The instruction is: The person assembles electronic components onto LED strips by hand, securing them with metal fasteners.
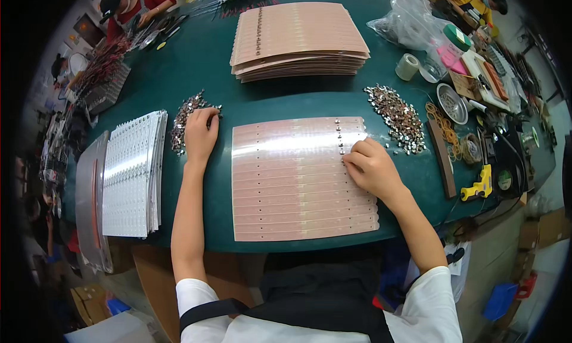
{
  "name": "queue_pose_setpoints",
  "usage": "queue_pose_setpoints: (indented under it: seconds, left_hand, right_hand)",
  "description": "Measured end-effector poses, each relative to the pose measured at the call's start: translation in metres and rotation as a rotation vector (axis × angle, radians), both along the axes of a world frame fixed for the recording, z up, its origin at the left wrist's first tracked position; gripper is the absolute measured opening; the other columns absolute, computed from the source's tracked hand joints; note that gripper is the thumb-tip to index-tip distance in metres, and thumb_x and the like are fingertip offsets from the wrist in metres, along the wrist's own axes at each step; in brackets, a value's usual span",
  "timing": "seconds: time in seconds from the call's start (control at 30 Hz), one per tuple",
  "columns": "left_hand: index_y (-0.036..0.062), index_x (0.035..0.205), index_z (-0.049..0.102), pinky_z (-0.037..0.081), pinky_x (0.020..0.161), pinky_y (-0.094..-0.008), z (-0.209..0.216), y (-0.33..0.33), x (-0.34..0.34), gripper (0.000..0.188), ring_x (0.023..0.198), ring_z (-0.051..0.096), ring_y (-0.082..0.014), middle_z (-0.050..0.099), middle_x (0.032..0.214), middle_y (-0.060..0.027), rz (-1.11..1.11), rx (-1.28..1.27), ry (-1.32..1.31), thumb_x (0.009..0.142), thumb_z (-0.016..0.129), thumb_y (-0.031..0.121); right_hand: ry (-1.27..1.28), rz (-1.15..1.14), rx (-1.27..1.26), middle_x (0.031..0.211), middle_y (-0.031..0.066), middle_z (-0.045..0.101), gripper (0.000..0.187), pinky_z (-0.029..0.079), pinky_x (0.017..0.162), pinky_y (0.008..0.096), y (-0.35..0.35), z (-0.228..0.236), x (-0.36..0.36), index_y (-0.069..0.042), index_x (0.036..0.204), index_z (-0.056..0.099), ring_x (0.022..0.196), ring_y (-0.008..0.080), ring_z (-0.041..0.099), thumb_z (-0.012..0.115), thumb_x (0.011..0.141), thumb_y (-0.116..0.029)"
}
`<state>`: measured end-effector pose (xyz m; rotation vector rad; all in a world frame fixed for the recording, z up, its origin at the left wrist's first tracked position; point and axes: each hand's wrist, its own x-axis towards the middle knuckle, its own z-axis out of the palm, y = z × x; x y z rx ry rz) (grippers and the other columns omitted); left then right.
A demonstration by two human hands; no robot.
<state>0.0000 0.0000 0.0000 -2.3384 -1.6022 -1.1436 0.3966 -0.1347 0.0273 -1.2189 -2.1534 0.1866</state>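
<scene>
A pinkish-tan sheet [286,182] scored into several strips lies flat in front of me. A column of small shiny metal pieces [340,137] sits along the upper right part of it. My right hand [374,169] rests over the sheet's right side, thumb and fingertips pinched together just below that column; whatever is between them is hidden. Left of the sheet, my left hand [201,131] is at the edge of a loose pile of small metal pieces [182,119], its fingers curled down and closed. I cannot make out what they hold. A second pile of metal pieces [396,119] lies beyond my right hand.
A thick stack of similar tan sheets [301,39] stands farther back on the green table [202,221]. White perforated panels [132,176] are stacked at left. To the right are a brown bar [441,158], a yellow glue gun [478,185], a metal bowl [451,103] and a tape roll [407,67]. Other people work beyond.
</scene>
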Motion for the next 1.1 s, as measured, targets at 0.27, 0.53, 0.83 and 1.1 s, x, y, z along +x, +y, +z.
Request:
queue_pose_setpoints:
  seconds: [0.27,0.53,0.83,1.1]
  left_hand:
    - [0.0075,0.099,0.068,0.050,0.080,-0.0381,0.000,-0.003,-0.003,0.011,0.088,0.062,-0.0277,0.065,0.093,-0.0080,0.035,-0.028,0.005,0.089,0.065,0.009]
    - [0.0073,0.100,0.068,0.051,0.080,-0.0377,0.003,-0.003,0.001,0.011,0.088,0.062,-0.0270,0.065,0.093,-0.0083,0.024,-0.028,-0.008,0.089,0.064,0.008]
    - [0.0065,0.099,0.069,0.051,0.080,-0.0379,0.001,-0.003,0.000,0.012,0.088,0.062,-0.0273,0.066,0.094,-0.0082,0.014,-0.016,-0.017,0.088,0.065,0.008]
    - [0.0068,0.099,0.069,0.051,0.079,-0.0379,0.002,-0.002,0.001,0.012,0.087,0.062,-0.0270,0.066,0.094,-0.0075,0.010,-0.002,-0.011,0.088,0.066,0.008]
  right_hand:
    - [0.052,-0.051,-0.107,0.086,0.0093,0.065,0.011,0.050,0.070,0.0380,0.000,0.015,0.021,-0.003,0.093,0.074,0.078,0.0272,0.063,0.072,0.084,-0.008]
    - [0.046,-0.398,-0.110,0.085,0.0104,0.063,0.009,0.052,0.073,0.0383,-0.005,0.008,0.068,-0.004,0.092,0.073,0.081,0.0295,0.063,0.072,0.083,-0.007]
    - [0.199,-0.310,-0.277,0.084,0.0085,0.066,0.011,0.053,0.070,0.0338,-0.008,0.014,0.044,-0.002,0.094,0.068,0.078,0.0221,0.066,0.072,0.084,-0.007]
    - [0.365,-0.143,-0.397,0.084,0.0031,0.064,0.012,0.046,0.064,0.0246,-0.021,0.013,0.000,-0.002,0.092,0.071,0.069,0.0100,0.057,0.075,0.083,-0.009]
